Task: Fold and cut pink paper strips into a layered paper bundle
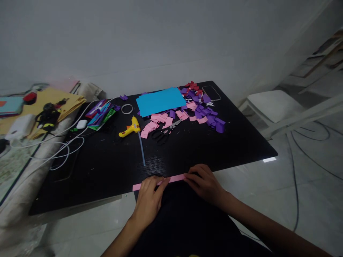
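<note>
A narrow pink paper strip [177,178] lies along the near edge of the black table, between both my hands. My left hand [150,196] is closed on its middle, with the strip's left end sticking out past the fingers. At the right end, my right hand [202,182] pinches the strip between thumb and fingers. Beyond them rest black-handled scissors [167,132], with pink paper pieces [150,128] around them. A yellow glue gun [130,127] lies to their left, a clear bluish stick [142,149] reaching from it towards me.
Blue sheets [160,101] lie at the back of the table [107,178], beside purple folded pieces [211,117] and red ones. A tape roll [127,109], colourful packets [102,114] and white cables [66,148] are leftward. A white stool [269,105] stands at right.
</note>
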`<state>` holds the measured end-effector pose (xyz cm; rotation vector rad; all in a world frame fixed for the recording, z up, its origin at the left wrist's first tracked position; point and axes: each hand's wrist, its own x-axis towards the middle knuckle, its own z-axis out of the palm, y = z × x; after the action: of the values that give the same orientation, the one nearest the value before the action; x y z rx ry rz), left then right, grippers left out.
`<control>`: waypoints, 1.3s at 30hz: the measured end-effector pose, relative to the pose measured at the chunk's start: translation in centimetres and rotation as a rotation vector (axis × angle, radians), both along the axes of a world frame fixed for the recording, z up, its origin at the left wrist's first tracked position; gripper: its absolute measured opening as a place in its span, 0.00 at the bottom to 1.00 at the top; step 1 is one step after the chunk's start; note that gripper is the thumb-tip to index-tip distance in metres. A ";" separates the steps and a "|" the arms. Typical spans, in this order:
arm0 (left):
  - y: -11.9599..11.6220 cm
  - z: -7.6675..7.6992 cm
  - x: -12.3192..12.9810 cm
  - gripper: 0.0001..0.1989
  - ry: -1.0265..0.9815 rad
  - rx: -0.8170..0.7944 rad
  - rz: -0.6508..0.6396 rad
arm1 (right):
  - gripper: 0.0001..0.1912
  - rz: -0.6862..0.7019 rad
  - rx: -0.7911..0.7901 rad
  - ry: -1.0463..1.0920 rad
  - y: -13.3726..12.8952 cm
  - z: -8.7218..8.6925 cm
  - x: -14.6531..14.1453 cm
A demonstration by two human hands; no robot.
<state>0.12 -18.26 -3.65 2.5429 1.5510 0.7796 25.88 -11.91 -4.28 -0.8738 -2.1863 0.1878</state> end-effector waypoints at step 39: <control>-2.7 -0.1 -8.5 0.16 0.092 0.209 0.200 | 0.07 0.009 0.042 -0.048 0.1 0.2 0.5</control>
<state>-8.40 -20.92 -3.72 2.6285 1.8681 0.9010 26.35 -11.84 -4.06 -0.8530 -2.2308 0.1266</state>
